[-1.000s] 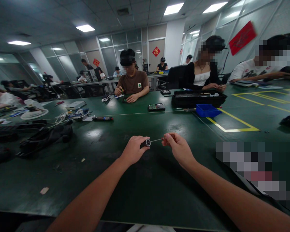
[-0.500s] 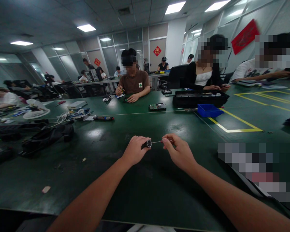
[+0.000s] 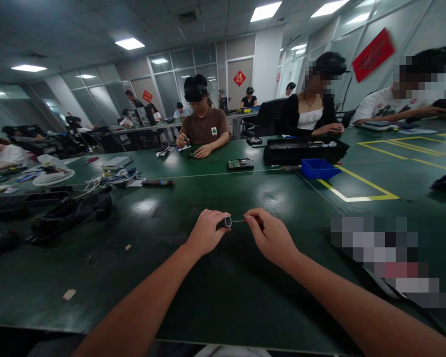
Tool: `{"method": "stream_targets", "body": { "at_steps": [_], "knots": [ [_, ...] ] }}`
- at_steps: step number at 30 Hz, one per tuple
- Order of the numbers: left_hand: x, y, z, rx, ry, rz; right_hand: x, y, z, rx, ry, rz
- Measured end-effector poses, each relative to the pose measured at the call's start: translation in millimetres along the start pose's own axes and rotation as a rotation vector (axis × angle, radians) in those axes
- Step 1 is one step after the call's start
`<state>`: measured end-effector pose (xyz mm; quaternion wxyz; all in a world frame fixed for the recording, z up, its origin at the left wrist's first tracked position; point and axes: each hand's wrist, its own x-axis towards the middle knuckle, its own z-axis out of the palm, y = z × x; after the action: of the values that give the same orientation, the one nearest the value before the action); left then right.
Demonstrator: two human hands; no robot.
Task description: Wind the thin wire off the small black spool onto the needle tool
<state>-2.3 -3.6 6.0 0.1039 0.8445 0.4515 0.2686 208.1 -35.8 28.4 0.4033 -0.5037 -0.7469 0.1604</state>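
Between the thumb and fingers of my left hand [image 3: 205, 232] is a short black flashlight-like cylinder [image 3: 226, 222], its round silver-rimmed end facing right and toward me. My right hand [image 3: 272, 234] pinches a screwdriver [image 3: 238, 221]; a thin straight metal shaft and a bit of red show, while its handle is mostly hidden by my fingers. The shaft points left and its tip meets the cylinder's rim area; whether it is inside or only touching, I cannot tell. Both hands are just above the green table [image 3: 215, 292].
Beyond my hands lie a green circuit board device [image 3: 240, 164], a blue bin [image 3: 319, 169] and a long black tray [image 3: 306, 150]. A dark pen-like tool [image 3: 158, 182], cables [image 3: 124, 176] and black parts [image 3: 72, 213] are on the left. Co-workers sit across the table.
My right hand has turned slightly and shifted a little left, covering more of the screwdriver's red handle. The left hand keeps its hold on the cylinder. The view has shifted slightly.
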Motion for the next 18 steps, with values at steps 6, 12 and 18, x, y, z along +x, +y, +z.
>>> {"method": "stream_targets", "body": {
  "at_steps": [6, 12, 18],
  "knots": [
    [0.4, -0.3, -0.9, -0.014, 0.006, -0.019, 2.2, 4.3, -1.8, 0.045, -0.011, 0.034],
    [0.7, 2.3, 0.6, -0.014, -0.007, -0.015, -0.7, 4.4, 4.0, 0.138, 0.084, 0.125],
    [2.2, 3.6, -6.1, -0.004, 0.105, -0.063, 8.7, 15.7, 11.4, 0.585, 0.159, 0.265]
  ]
}}
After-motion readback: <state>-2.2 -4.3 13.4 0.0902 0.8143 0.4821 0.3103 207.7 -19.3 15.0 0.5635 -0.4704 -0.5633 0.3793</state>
